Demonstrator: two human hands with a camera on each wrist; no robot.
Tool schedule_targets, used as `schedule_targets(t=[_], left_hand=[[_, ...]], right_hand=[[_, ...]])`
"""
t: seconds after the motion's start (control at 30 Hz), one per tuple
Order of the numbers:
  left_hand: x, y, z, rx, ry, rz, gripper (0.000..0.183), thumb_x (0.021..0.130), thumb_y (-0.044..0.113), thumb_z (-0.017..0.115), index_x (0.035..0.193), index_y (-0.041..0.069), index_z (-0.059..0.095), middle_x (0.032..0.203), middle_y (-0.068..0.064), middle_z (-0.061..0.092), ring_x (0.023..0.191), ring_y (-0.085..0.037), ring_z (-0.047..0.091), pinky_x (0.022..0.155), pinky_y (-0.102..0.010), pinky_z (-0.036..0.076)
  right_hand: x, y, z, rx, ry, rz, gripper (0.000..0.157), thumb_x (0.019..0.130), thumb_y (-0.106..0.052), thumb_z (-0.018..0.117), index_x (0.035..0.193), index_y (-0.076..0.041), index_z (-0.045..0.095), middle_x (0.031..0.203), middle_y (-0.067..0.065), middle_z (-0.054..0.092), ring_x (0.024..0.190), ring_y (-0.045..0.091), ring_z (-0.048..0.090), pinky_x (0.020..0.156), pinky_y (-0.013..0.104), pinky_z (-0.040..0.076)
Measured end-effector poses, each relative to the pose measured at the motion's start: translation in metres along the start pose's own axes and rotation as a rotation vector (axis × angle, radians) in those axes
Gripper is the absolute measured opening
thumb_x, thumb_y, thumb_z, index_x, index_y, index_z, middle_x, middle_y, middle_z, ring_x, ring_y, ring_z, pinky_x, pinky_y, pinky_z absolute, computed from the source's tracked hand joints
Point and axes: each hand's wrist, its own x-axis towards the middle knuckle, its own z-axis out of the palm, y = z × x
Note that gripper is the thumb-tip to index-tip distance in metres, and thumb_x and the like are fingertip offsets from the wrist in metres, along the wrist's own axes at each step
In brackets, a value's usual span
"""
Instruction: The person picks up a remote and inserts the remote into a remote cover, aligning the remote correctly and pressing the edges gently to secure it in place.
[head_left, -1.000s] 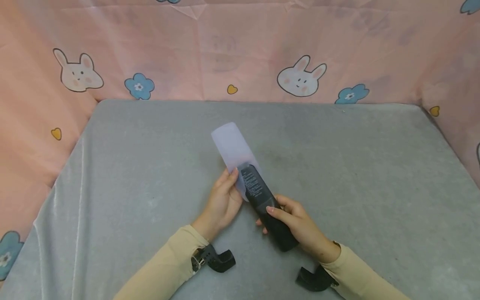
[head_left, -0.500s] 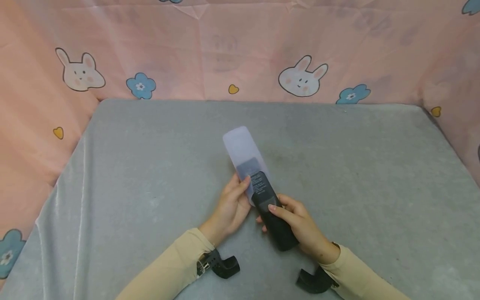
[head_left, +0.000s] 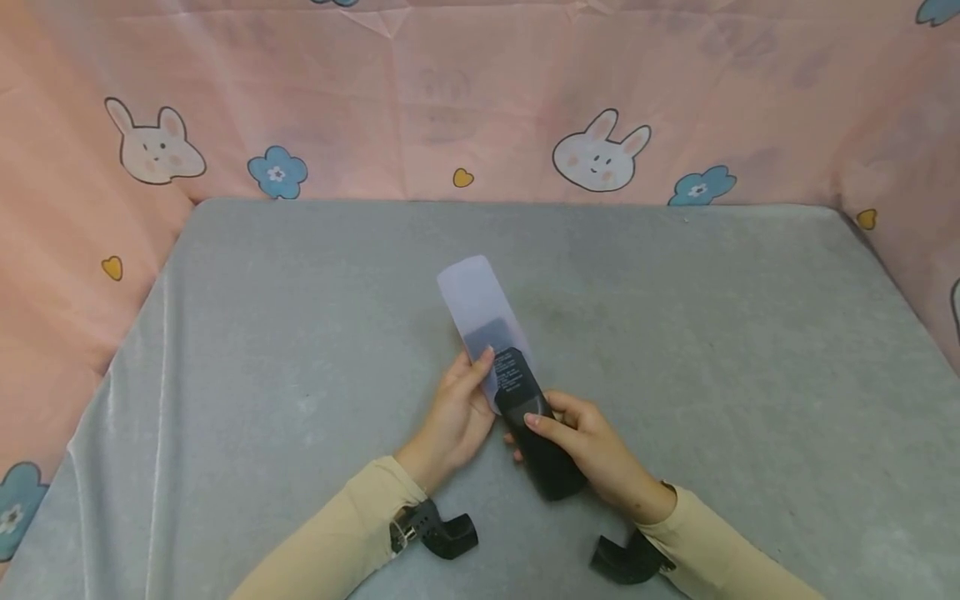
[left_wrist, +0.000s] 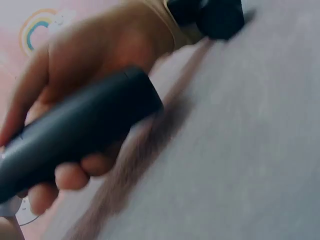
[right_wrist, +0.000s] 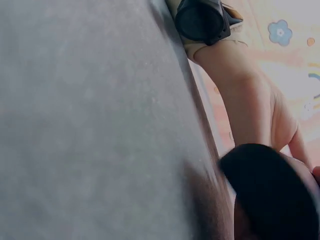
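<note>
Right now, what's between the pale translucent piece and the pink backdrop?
Only grey cloth; head view shows it bare from pale translucent piece to pink backdrop.

The left hand (head_left: 450,421) points to one o'clock, the right hand (head_left: 596,446) to ten o'clock; both grip with thumbs (head_left: 553,427) uppermost.

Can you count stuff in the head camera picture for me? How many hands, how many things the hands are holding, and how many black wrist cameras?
Hands: 2 (left hand, right hand)
Held things: 2 (long black object, pale see-through cover)
Black wrist cameras: 2 (left camera, right camera)
Total: 6
</note>
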Motion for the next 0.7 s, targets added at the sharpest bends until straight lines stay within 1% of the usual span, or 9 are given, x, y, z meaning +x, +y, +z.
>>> schedule_targets(t=[0.13, 0.2, 0.27, 0.4, 0.53, 0.63, 0.7], left_hand=[[-0.0034, -0.0031, 0.0012, 0.028, -0.039, -0.016, 0.022, 0.102, 0.006, 0.034, 0.121, 0.006, 0.045, 0.111, -0.001, 0.058, 0.105, -0.012, 0.056, 0.098, -0.028, 0.04], [-0.0044, -0.0042, 0.0016, 0.045, -0.055, -0.011, 0.023, 0.101, 0.006, 0.035, 0.122, 0.004, 0.045, 0.113, -0.002, 0.057, 0.106, -0.013, 0.056, 0.1, -0.029, 0.039], [-0.0049, -0.0053, 0.0022, 0.062, -0.057, -0.003, 0.023, 0.101, 0.006, 0.037, 0.122, 0.003, 0.045, 0.114, -0.002, 0.057, 0.107, -0.013, 0.055, 0.1, -0.029, 0.039], [-0.0044, -0.0068, 0.0032, 0.106, -0.047, 0.003, 0.026, 0.101, 0.006, 0.037, 0.126, 0.001, 0.042, 0.117, -0.001, 0.056, 0.109, -0.012, 0.054, 0.101, -0.029, 0.038], [-0.0033, -0.0074, 0.0032, 0.145, -0.027, 0.006, 0.028, 0.1, 0.005, 0.038, 0.128, -0.002, 0.041, 0.116, -0.001, 0.056, 0.108, -0.012, 0.054, 0.1, -0.028, 0.039], [-0.0022, -0.0069, 0.0015, 0.142, -0.001, 0.01, 0.025, 0.101, 0.005, 0.038, 0.125, 0.0, 0.044, 0.112, 0.0, 0.058, 0.104, -0.011, 0.056, 0.096, -0.026, 0.042], [-0.0016, -0.0061, 0.0003, 0.119, 0.018, 0.015, 0.022, 0.101, 0.005, 0.036, 0.12, 0.003, 0.047, 0.108, 0.0, 0.059, 0.099, -0.01, 0.058, 0.091, -0.024, 0.044]], right_hand=[[0.0005, 0.0021, -0.0003, 0.052, 0.025, 0.012, 0.036, 0.096, -0.015, 0.053, 0.117, 0.014, 0.047, 0.09, 0.017, 0.068, 0.072, 0.021, 0.067, 0.07, 0.035, 0.055], [0.0007, 0.0029, -0.0002, 0.076, 0.045, 0.013, 0.035, 0.096, -0.015, 0.053, 0.116, 0.013, 0.048, 0.088, 0.015, 0.068, 0.069, 0.021, 0.066, 0.069, 0.034, 0.055], [0.0006, 0.0029, -0.0001, 0.085, 0.063, 0.003, 0.034, 0.096, -0.015, 0.053, 0.115, 0.013, 0.048, 0.085, 0.013, 0.069, 0.067, 0.02, 0.066, 0.067, 0.034, 0.055], [0.0003, 0.0027, 0.0011, 0.09, 0.092, -0.007, 0.031, 0.096, -0.014, 0.053, 0.111, 0.013, 0.05, 0.082, 0.011, 0.069, 0.065, 0.019, 0.066, 0.065, 0.034, 0.056], [-0.0001, 0.0022, 0.002, 0.088, 0.11, 0.007, 0.031, 0.096, -0.014, 0.053, 0.111, 0.013, 0.05, 0.082, 0.011, 0.069, 0.065, 0.019, 0.066, 0.065, 0.034, 0.056], [0.0005, 0.0018, 0.0016, 0.075, 0.098, 0.012, 0.031, 0.097, -0.016, 0.053, 0.11, 0.012, 0.051, 0.083, 0.011, 0.068, 0.068, 0.02, 0.066, 0.067, 0.034, 0.056], [0.0018, 0.002, 0.0002, 0.038, 0.094, -0.001, 0.026, 0.097, -0.017, 0.052, 0.104, 0.008, 0.056, 0.08, 0.007, 0.067, 0.068, 0.016, 0.064, 0.065, 0.032, 0.055]])
